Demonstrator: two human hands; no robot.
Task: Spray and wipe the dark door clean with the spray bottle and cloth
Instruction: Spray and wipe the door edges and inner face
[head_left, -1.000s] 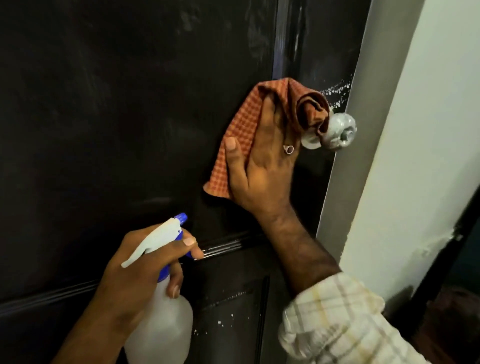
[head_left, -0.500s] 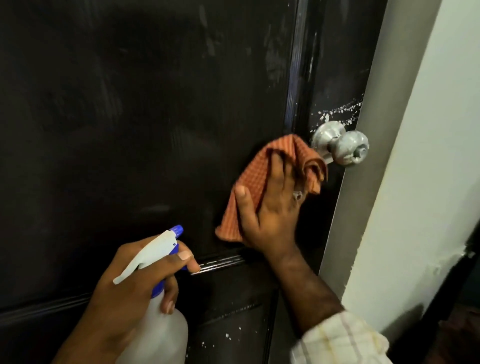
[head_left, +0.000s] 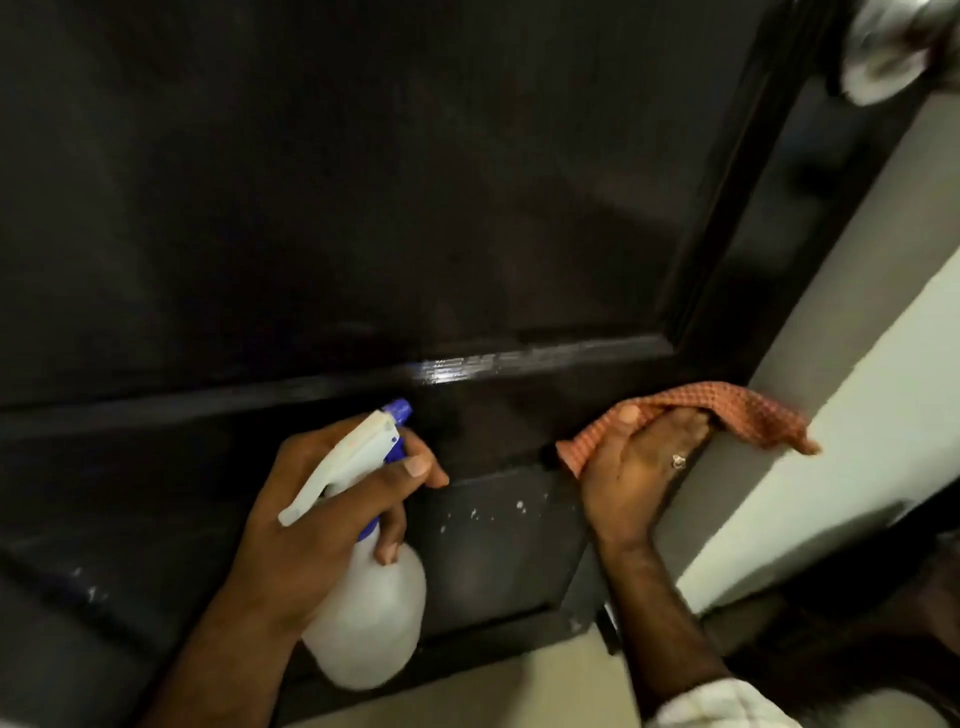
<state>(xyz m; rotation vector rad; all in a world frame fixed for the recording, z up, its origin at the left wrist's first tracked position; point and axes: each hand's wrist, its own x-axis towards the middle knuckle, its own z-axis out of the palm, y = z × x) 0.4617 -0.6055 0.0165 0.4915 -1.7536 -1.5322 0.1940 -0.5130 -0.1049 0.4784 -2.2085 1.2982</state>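
Observation:
The dark panelled door fills most of the view. My left hand grips a translucent white spray bottle by its neck, forefinger over the white trigger, its blue nozzle pointing at the door's middle rail. My right hand presses an orange checked cloth against the door's right edge at the level of that rail; the cloth drapes over my fingers and hangs past the edge. White specks dot the lower panel.
A silver door knob shows blurred at the top right. A pale wall and door frame run down the right side. Light floor shows below the door. A dark shape lies at the bottom right.
My right hand has slid the cloth down from beside the knob to the middle rail at the door's edge. The view has dropped lower. The left hand keeps holding the bottle.

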